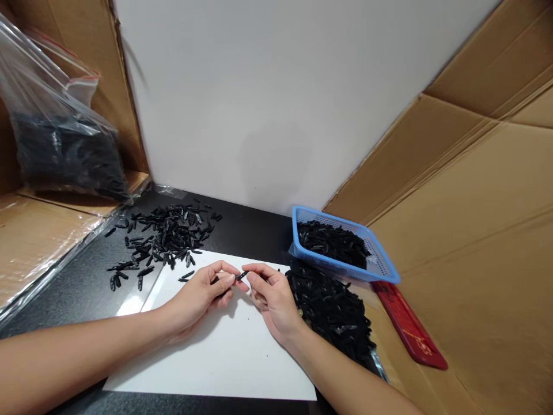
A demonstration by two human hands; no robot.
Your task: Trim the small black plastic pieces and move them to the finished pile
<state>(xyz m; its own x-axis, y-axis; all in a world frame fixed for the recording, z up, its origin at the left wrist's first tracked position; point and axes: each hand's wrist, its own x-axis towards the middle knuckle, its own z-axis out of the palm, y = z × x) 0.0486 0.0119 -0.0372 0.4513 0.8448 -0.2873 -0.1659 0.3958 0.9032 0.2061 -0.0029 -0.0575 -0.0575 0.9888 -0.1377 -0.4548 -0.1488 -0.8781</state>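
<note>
Over a white sheet point(224, 357), my left hand point(201, 294) and my right hand point(276, 300) meet with fingertips pinched on a small black plastic piece point(242, 276). The piece is slim, with small light spots along it. Something dark also shows among the curled fingers of my left hand, too hidden to make out. Beyond my left hand lies a loose scatter of similar black pieces point(168, 230), a few of them reaching the sheet's edge. Close beside my right wrist is a dense heap of black pieces point(332, 311).
A blue plastic basket point(345, 262) of black pieces stands behind the heap. Right of it lies a red, flat object point(410, 328). On the left, a clear zip bag point(64, 144) of dark pieces rests on cardboard point(47, 242). A pale wall point(276, 86) closes off the back.
</note>
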